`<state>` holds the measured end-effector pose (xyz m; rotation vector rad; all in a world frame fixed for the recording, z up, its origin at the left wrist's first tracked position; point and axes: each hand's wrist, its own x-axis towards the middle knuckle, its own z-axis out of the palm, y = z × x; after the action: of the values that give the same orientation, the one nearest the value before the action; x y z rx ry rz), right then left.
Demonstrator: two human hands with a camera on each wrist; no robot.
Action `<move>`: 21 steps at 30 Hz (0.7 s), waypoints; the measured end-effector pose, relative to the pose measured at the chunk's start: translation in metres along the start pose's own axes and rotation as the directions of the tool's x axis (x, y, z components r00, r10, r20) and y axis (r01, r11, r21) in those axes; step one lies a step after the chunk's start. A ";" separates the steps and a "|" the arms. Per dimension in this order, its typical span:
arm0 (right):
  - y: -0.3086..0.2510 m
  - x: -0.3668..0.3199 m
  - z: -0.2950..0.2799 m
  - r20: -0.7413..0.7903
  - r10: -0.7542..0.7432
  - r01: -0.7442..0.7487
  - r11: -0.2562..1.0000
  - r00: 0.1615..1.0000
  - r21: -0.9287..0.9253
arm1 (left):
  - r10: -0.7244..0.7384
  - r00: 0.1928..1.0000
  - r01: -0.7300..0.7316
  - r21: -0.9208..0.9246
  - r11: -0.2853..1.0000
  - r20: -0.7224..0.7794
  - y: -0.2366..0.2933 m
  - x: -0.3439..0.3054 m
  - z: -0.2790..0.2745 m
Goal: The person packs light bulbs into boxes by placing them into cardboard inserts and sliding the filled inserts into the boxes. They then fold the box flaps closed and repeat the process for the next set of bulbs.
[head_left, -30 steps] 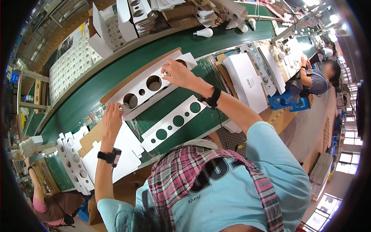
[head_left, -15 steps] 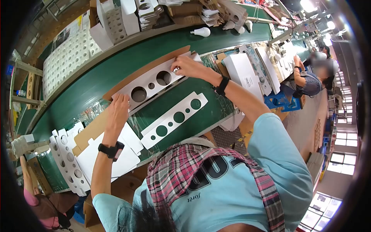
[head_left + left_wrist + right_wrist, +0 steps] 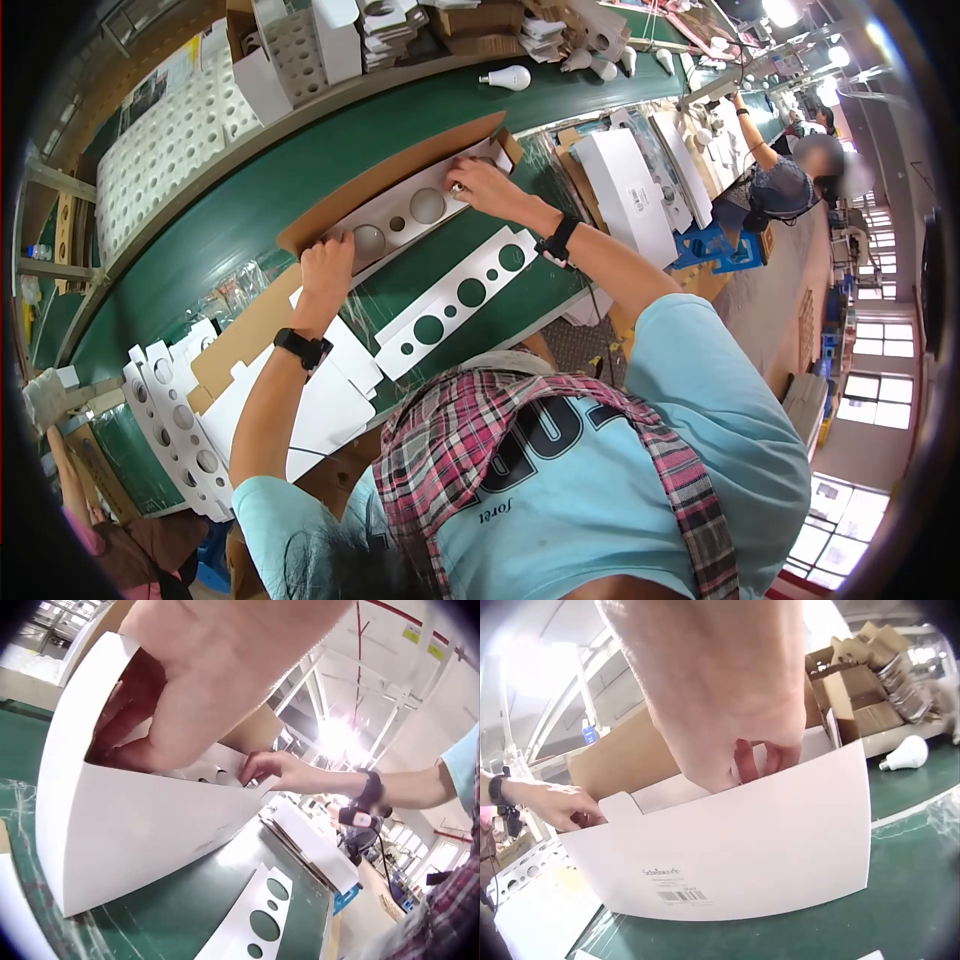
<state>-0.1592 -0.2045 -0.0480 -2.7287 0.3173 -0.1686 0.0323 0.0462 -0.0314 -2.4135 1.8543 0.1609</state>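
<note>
White box on the green table, perforated insert inside. Left hand and right hand reach in near opposite ends; whether their fingers clamp anything cannot be told. Even pressure should seat the insert uncreased.

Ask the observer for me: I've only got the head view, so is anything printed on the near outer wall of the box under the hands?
Observer: Yes, the right wrist view shows a barcode on the white box, with small print above it.

Operator: Where are the left fingers?

Observer: By the left wrist view, the left hand has its fingers inside, below the rim.

Operator: Anything beside that hand?

Observer: The right wrist view shows a rounded white tab rising above the near wall.
</note>
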 end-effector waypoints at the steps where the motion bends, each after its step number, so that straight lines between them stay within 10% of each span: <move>1: 0.005 0.001 0.004 -0.010 -0.016 0.016 0.999 1.000 0.040 | -0.045 0.998 0.045 0.001 0.999 0.032 0.003 0.000 -0.002; 3: 0.009 0.002 0.004 -0.016 -0.059 0.060 0.992 0.998 0.111 | -0.137 0.985 0.137 0.010 0.991 0.100 0.018 0.000 -0.008; 6: 0.005 -0.001 0.005 -0.037 0.001 0.009 0.966 0.999 0.257 | 0.020 0.865 -0.145 -0.212 0.966 -0.501 0.040 0.009 -0.014; 21: 0.006 -0.006 0.017 -0.093 -0.011 0.034 0.967 0.996 0.251 | -0.200 0.976 0.214 -0.221 0.952 0.081 0.050 0.079 -0.034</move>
<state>-0.1630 -0.2022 -0.0660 -2.4770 0.2694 -0.3174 0.0050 -0.0466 -0.0089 -2.7035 1.6240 0.4449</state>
